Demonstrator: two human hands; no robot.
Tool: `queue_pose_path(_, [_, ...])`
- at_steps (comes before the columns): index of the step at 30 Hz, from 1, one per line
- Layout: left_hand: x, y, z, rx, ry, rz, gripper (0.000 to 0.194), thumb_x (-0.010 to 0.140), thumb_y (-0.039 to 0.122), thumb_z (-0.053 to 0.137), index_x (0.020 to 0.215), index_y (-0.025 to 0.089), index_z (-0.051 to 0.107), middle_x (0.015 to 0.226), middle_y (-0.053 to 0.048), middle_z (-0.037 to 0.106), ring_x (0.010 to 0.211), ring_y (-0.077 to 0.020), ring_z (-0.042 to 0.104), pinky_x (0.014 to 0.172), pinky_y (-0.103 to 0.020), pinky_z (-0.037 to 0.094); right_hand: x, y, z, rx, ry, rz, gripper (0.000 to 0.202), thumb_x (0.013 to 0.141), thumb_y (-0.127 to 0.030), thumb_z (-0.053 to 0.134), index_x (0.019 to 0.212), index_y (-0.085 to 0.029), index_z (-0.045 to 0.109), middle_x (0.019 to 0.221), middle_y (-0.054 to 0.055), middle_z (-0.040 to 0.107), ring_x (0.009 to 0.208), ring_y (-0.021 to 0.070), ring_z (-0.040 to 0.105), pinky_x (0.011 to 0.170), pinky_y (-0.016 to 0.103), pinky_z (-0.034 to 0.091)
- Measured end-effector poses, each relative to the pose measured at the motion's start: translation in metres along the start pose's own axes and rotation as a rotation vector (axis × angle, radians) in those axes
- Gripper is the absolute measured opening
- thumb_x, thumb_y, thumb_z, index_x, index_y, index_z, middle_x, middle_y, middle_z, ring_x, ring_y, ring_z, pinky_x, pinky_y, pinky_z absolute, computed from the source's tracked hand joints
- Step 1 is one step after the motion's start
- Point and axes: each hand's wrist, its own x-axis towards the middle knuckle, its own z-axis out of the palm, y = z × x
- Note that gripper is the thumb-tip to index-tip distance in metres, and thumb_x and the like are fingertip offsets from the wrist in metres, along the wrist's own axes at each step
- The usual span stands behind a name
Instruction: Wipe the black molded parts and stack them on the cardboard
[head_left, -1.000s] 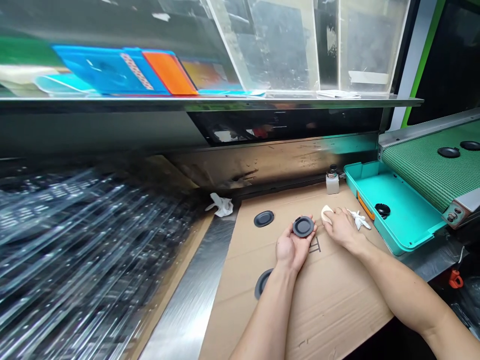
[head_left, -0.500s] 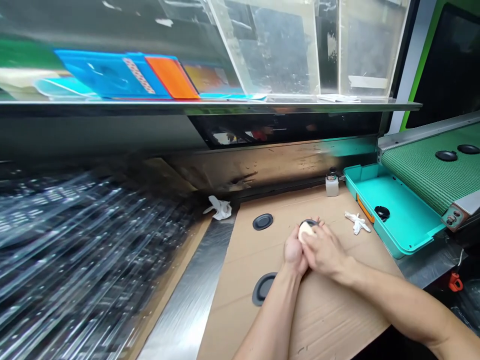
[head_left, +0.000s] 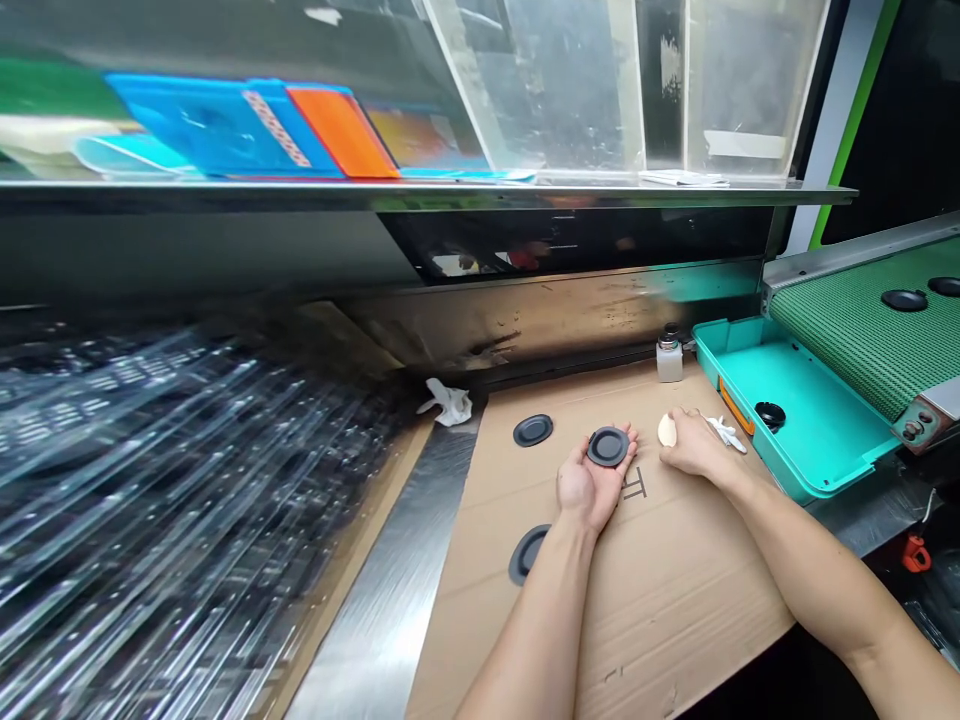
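On the upturned palm and fingers of my left hand (head_left: 589, 492) rests a round black plastic part (head_left: 608, 446) with a raised ring and a wide rim. Its flat face points up. My right hand (head_left: 697, 446) pinches a small cream-coloured pad (head_left: 666, 431) just above the cardboard, apart from the black part. Crumpled white cloth (head_left: 726, 434) lies right behind that hand. Two similar parts lie to the left: a black oval-looking disc (head_left: 532, 430) and a larger black disc (head_left: 529, 552), partly hidden by my left forearm.
A cardboard sheet (head_left: 675, 580) covers the bench. At its far edge stands a small bottle (head_left: 669, 360). A turquoise tray (head_left: 817, 400) with a black part (head_left: 769, 415) sits below a green conveyor belt (head_left: 847, 320). Clear plastic trays (head_left: 150, 500) are stacked left; a metal shelf (head_left: 525, 197) overhangs.
My right hand has moved right with the cream pad, away from the black part. My left hand has opened flatter, so the part's whole face shows. The view has shifted slightly.
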Motion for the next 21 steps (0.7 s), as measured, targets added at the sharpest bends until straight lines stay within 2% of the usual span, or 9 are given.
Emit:
queue_pose_path(2, [0.0, -0.001, 0.001, 0.005, 0.009, 0.008, 0.035, 0.105, 0.028, 0.035, 0.111, 0.009, 0.065, 0.124, -0.021, 0.072, 0.108, -0.0302, 0.074, 0.081, -0.038, 0.063, 0.0, 0.0, -0.005, 0.061, -0.014, 0.044, 0.054, 0.077, -0.035, 0.072, 0.128, -0.02, 0.063, 0.121, 0.016, 0.071, 0.11, 0.0354, 0.068, 0.088, 0.041, 0.05])
queue_pose_path(4, [-0.001, -0.003, 0.002, 0.007, 0.02, 0.013, 0.036, 0.104, 0.027, 0.036, 0.114, 0.009, 0.065, 0.121, -0.021, 0.073, 0.109, -0.0294, 0.074, 0.082, -0.038, 0.063, 0.002, -0.001, -0.007, 0.202, -0.031, 0.029, 0.059, 0.073, -0.035, 0.075, 0.129, -0.022, 0.063, 0.118, 0.011, 0.074, 0.109, 0.0309, 0.07, 0.087, 0.037, 0.051])
queue_pose_path(8, [-0.002, -0.007, 0.007, -0.01, 0.012, 0.054, 0.037, 0.104, 0.024, 0.036, 0.12, 0.009, 0.066, 0.112, -0.018, 0.075, 0.105, -0.0259, 0.074, 0.09, -0.04, 0.061, 0.001, -0.009, 0.002, 0.508, -0.083, -0.187, 0.054, 0.073, -0.032, 0.076, 0.125, -0.025, 0.067, 0.12, 0.002, 0.075, 0.105, 0.0214, 0.07, 0.084, 0.027, 0.051])
queue_pose_path(10, [-0.003, -0.009, 0.009, -0.008, -0.012, 0.051, 0.038, 0.104, 0.024, 0.036, 0.122, 0.009, 0.066, 0.107, -0.016, 0.076, 0.1, -0.0248, 0.074, 0.095, -0.041, 0.06, -0.003, -0.015, 0.008, 0.521, -0.094, -0.258, 0.053, 0.074, -0.03, 0.076, 0.125, -0.024, 0.068, 0.121, 0.003, 0.076, 0.106, 0.0224, 0.07, 0.086, 0.028, 0.051])
queue_pose_path(14, [-0.007, -0.012, 0.012, 0.001, -0.021, 0.02, 0.039, 0.105, 0.025, 0.036, 0.121, 0.009, 0.068, 0.097, -0.012, 0.076, 0.092, -0.0234, 0.074, 0.099, -0.042, 0.059, -0.005, -0.019, 0.021, 0.436, -0.033, -0.238, 0.044, 0.085, -0.04, 0.07, 0.126, -0.024, 0.069, 0.121, 0.006, 0.077, 0.108, 0.0267, 0.07, 0.088, 0.033, 0.05])
queue_pose_path(17, [-0.011, -0.016, 0.014, 0.022, -0.054, 0.005, 0.038, 0.107, 0.026, 0.036, 0.12, 0.009, 0.068, 0.1, -0.013, 0.076, 0.095, -0.0232, 0.074, 0.1, -0.041, 0.058, 0.002, -0.017, 0.03, 0.486, 0.032, -0.267, 0.03, 0.094, -0.042, 0.063, 0.117, -0.025, 0.071, 0.111, 0.004, 0.078, 0.101, 0.0222, 0.071, 0.085, 0.03, 0.049])
queue_pose_path(19, [-0.013, -0.019, 0.015, 0.042, -0.087, 0.004, 0.039, 0.108, 0.027, 0.035, 0.119, 0.009, 0.069, 0.105, -0.014, 0.076, 0.101, -0.0236, 0.074, 0.102, -0.041, 0.058, 0.008, -0.016, 0.034, 0.561, 0.061, -0.293, 0.024, 0.094, -0.039, 0.065, 0.112, -0.024, 0.071, 0.109, 0.003, 0.078, 0.098, 0.0188, 0.071, 0.084, 0.026, 0.049])
queue_pose_path(21, [-0.014, -0.02, 0.015, 0.054, -0.085, -0.011, 0.04, 0.108, 0.027, 0.034, 0.118, 0.01, 0.069, 0.106, -0.015, 0.076, 0.106, -0.0241, 0.073, 0.103, -0.04, 0.058, 0.011, -0.015, 0.035, 0.599, 0.031, -0.33, 0.02, 0.093, -0.036, 0.067, 0.106, -0.022, 0.073, 0.106, 0.002, 0.078, 0.096, 0.0169, 0.07, 0.082, 0.024, 0.048])
